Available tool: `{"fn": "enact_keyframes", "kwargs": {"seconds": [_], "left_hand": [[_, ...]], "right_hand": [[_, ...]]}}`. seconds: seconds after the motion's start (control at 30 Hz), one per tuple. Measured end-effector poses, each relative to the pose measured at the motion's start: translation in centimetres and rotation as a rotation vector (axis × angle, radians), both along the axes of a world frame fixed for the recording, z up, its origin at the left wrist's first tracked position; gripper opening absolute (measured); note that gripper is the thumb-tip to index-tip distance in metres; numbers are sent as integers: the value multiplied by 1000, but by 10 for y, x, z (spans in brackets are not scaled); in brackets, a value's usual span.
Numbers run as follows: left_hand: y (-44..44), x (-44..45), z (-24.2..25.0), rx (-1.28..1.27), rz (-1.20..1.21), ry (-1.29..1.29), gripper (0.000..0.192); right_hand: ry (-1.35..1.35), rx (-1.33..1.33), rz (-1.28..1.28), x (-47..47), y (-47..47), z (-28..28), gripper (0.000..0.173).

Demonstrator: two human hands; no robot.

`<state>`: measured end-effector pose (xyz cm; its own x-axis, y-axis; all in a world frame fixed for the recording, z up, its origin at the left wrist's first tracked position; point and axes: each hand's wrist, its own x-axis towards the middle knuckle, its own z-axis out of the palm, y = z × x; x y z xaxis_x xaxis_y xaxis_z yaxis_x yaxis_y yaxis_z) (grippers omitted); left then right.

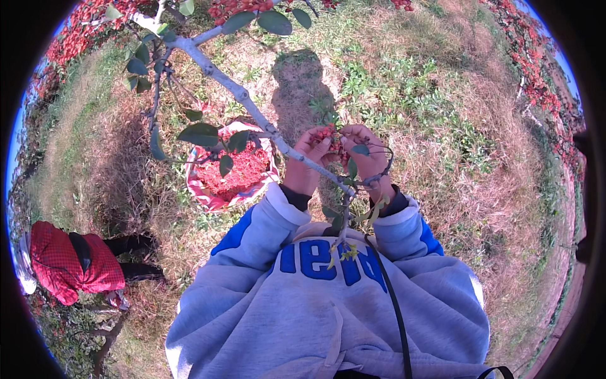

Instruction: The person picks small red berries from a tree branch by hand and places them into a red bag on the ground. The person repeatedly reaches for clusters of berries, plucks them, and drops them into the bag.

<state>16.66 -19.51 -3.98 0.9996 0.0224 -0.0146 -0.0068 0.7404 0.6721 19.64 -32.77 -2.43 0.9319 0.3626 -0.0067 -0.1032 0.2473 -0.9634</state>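
Observation:
A cluster of small red berries [327,134] is held between my two hands, in front of my chest. My left hand [305,158] closes around its left side, thumb on top. From the right, my right hand [367,154] has its thumb and fingertips on the same cluster; a thin curved twig [389,161] with leaves passes over this hand and wrist. A pale grey branch [227,83] runs diagonally above the left forearm, covering part of the wrist. Left of my hands, an open pink-and-white sack [208,203] on the ground holds a heap of picked red berries [232,173].
Green leaves [199,135] on side twigs hang over the sack. The branch's lower end [344,222] comes close to my sweatshirt. At far left stands a person in a red checked top [94,263]. Berry-laden trees [535,61] line both sides, with dry grass [450,189] between.

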Motion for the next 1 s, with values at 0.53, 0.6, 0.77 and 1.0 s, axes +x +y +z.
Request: {"fn": "enact_keyframes", "kwargs": {"seconds": [0.53, 0.6, 0.77, 1.0], "left_hand": [[-3, -1, -8, 199, 139, 0, 20], [-2, -1, -10, 169, 161, 16, 19], [2, -5, -8, 141, 106, 31, 18], [0, -8, -8, 433, 166, -105, 31]], "right_hand": [[176, 154, -3, 2, 15, -14, 17], [159, 156, -36, 0, 21, -13, 20], [221, 309, -21, -6, 24, -8, 23], [187, 229, -66, -6, 29, -14, 20]]}}
